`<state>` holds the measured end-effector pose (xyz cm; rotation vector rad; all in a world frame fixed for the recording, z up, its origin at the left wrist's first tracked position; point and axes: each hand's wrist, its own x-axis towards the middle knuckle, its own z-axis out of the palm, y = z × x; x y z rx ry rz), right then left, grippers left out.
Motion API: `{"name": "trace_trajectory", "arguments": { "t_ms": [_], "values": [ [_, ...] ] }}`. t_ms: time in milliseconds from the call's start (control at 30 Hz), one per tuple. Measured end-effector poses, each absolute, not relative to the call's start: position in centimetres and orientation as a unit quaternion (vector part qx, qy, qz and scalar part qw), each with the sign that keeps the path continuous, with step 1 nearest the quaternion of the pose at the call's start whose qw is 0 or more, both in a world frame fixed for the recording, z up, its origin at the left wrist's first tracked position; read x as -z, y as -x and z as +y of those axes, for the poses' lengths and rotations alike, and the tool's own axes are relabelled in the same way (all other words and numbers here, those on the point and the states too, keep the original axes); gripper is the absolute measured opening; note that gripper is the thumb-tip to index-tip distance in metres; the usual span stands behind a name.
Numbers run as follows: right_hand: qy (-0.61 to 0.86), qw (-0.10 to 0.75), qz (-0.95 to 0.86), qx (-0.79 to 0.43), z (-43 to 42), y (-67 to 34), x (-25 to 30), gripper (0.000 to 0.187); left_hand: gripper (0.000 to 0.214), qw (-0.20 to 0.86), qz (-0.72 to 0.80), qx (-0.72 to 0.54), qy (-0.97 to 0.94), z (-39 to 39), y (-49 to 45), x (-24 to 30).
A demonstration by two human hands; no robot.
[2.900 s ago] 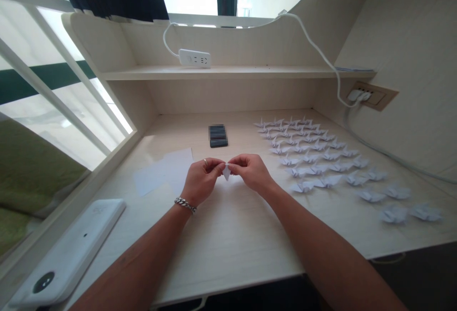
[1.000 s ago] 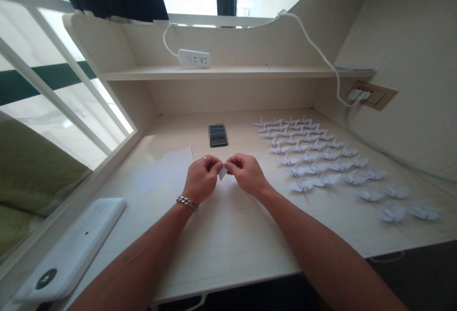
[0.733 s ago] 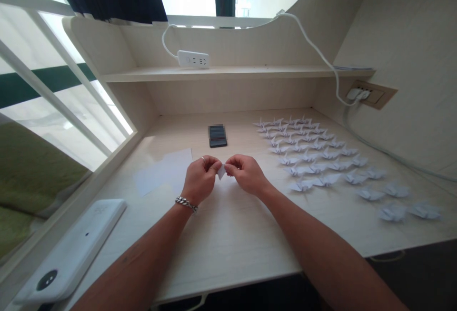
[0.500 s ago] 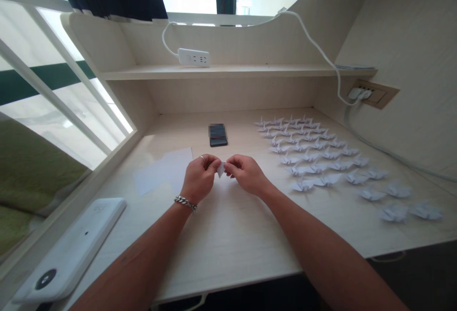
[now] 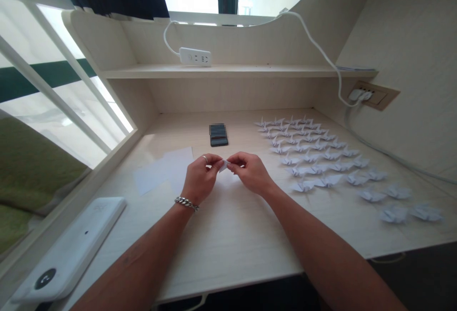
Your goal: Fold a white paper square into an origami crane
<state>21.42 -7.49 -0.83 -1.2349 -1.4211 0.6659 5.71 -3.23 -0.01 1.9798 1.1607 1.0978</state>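
Over the middle of the pale wooden desk (image 5: pixel 228 244), my left hand (image 5: pixel 199 180) and my right hand (image 5: pixel 250 172) pinch a small folded piece of white paper (image 5: pixel 224 165) between their fingertips. Both hands are closed on it, a little above the desk top. My left wrist wears a silver chain bracelet (image 5: pixel 185 202) and a ring shows on one left finger. Loose white paper sheets (image 5: pixel 162 173) lie flat just left of my left hand. Several finished white paper cranes (image 5: pixel 314 159) stand in rows to the right of my right hand.
A dark phone (image 5: pixel 218 135) lies behind my hands. A white flat device (image 5: pixel 71 249) rests at the front left corner. On the shelf sits a white power strip (image 5: pixel 194 57), its cable running to a wall socket (image 5: pixel 371 95) on the right. A railing borders the left.
The folded paper between my fingertips has turned from hanging point-down to lying tilted and flatter. Both hands stay in nearly the same place.
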Motion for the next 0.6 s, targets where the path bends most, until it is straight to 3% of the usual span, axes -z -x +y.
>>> {"name": "trace_trajectory", "arguments": {
  "t_ms": [133, 333, 600],
  "values": [
    [0.520, 0.604, -0.561, -0.225, -7.39, -21.37, 1.04, 0.012, 0.033, 0.370, 0.450, -0.439, -0.684, -3.11, -5.85, 0.23],
    [0.490, 0.646, -0.556, -0.183, -7.41, -20.74, 1.32, 0.011, 0.035, 0.604, 0.372, -0.424, -0.563, -3.60, -6.41, 0.10],
    [0.467, 0.617, -0.564, -0.288, -7.44, -20.53, 1.30, 0.017, 0.032, 0.569, 0.377, -0.469, -0.561, -3.51, -6.42, 0.45]
  ]
}}
